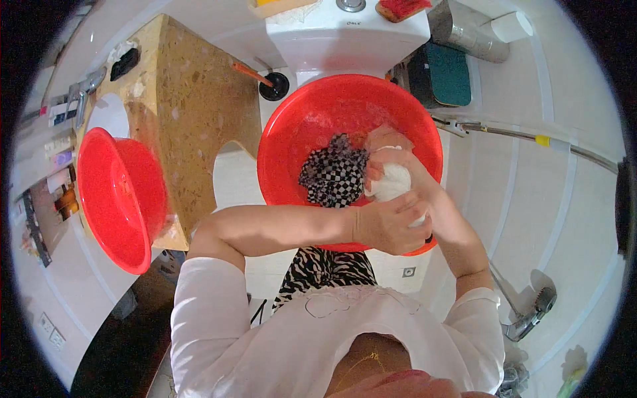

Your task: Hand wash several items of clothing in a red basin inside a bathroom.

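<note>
A large red basin stands before me with water in it. In its middle lies a wet, bunched cloth in black and white checks. My right hand is over the basin's right side, its fingers closed round the upper part of a bundled white cloth. Nearer to me, my left hand reaches across and is closed on the lower end of that white cloth. The cloth's exact shape is partly hidden by both hands. A small dark bit shows beside my left hand, too little to tell what it is.
A second red basin sits tilted on the brown speckled counter at left. Behind the large basin is a white toilet. A plunger stands beside it, a green-lidded bin to the right. A shower head hangs at right.
</note>
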{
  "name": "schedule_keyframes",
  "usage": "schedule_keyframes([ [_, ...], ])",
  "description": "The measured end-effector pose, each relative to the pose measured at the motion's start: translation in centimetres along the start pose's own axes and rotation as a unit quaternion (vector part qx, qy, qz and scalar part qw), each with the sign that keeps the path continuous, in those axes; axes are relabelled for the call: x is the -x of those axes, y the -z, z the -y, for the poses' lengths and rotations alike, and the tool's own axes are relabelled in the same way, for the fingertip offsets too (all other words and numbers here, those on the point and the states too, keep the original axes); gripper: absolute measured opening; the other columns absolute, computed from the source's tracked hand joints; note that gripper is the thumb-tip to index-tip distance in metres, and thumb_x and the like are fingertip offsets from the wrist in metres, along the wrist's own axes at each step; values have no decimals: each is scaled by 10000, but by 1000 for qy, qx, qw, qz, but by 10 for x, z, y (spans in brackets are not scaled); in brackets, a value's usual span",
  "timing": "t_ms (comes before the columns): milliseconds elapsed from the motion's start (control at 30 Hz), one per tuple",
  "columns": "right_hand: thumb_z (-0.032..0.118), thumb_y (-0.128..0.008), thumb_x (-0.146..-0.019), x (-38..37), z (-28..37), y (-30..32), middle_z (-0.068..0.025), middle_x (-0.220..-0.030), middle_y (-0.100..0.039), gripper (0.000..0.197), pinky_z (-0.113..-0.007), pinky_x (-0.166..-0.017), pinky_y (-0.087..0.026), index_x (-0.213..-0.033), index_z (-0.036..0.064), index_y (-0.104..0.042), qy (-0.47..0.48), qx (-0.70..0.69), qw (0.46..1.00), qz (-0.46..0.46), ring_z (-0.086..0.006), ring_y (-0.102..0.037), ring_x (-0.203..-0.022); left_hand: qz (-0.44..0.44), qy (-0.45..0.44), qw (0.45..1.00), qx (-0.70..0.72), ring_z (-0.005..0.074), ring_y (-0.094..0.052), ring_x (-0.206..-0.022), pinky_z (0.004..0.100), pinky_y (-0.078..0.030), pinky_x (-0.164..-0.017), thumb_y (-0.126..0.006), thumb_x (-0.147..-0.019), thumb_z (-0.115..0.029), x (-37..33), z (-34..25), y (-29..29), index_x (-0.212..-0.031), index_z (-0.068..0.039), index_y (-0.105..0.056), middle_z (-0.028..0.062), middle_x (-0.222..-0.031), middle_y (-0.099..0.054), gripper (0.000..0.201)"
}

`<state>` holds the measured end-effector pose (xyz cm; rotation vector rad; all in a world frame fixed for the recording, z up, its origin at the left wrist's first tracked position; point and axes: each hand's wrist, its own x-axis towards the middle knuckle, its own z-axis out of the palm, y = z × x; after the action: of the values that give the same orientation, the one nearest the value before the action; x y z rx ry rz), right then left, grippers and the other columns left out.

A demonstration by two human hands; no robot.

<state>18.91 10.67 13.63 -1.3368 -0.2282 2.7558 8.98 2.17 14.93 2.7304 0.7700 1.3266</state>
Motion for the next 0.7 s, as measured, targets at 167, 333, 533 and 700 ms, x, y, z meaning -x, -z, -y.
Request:
schedule_keyframes([
  [167,299,-685,-748,-29,3,18,-44,-640,-646,218,-310,-530,-475,-623,121,-659,116,250,955,-105,-157,-598,-547,62,-62,995,-56,265,-551,-934,443,-480,-807,-587,-685,-287,16,10,-15,-774,-119,-617,43,-912,-571,191],
  [333,228,-622,-822,-80,-6,82,-42,-688,-638,147,-309,-527,-486,-769,91,-634,198,440,856,-184,-157,-604,-570,74,-76,992,-70,265,-555,-940,429,-471,-808,-585,-679,-299,38,19,-35,-759,-127,-607,43,-919,-574,191],
  [533,236,-590,-861,-70,-11,100,-87,-987,-667,279,-338,-755,-538,-1066,49,-616,258,-52,964,-32,-192,-652,-880,156,226,957,97,335,-534,-1023,444,-456,-835,-727,-645,-271,36,67,-18,-914,-79,-584,132,-997,-572,360],
  [700,242,-490,-959,-41,-16,65,-100,-1141,-624,328,-368,-938,-487,-1172,6,-573,312,-90,946,-2,-228,-611,-1058,86,491,846,190,329,-564,-1014,419,-471,-869,-816,-658,-246,60,86,30,-1171,-53,-508,153,-1100,-555,629],
])
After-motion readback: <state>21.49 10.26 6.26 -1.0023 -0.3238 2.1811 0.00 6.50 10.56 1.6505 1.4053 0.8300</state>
